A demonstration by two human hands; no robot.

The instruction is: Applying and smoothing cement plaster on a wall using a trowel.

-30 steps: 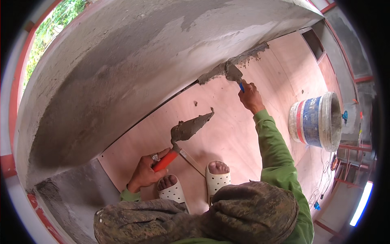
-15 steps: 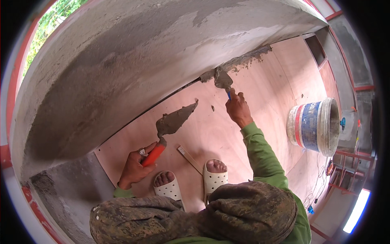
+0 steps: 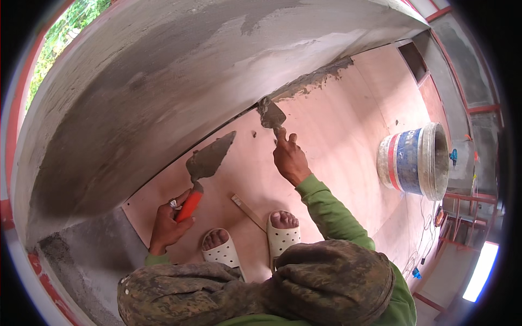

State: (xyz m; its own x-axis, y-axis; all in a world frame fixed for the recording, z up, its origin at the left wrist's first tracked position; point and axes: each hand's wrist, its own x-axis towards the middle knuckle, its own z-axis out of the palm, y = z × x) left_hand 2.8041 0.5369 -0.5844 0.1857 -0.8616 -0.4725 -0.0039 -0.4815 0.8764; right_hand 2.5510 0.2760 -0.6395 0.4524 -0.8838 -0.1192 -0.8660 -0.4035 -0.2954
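Note:
My left hand (image 3: 166,223) is closed on the orange-red handle of a large trowel (image 3: 211,155), whose blade is coated in grey mortar and held over the pink board (image 3: 348,141). Farther forward, my right hand (image 3: 291,157) grips a smaller mortar-smeared trowel (image 3: 272,114), its blade at the dark seam where the board meets the concrete wall (image 3: 163,87). A rough strip of wet mortar (image 3: 318,76) runs along that seam to the right of the small blade. A wooden stick (image 3: 244,209) lies near my sandalled feet.
A white bucket (image 3: 413,162) with blue and red bands stands on the right, with cables (image 3: 421,239) and a blue tool (image 3: 453,156) beyond it. An opening with foliage (image 3: 60,43) is at upper left. Concrete (image 3: 92,255) borders the board at lower left.
My right hand and small trowel have moved left along the seam and a little nearer me. My left hand and large trowel have also shifted left.

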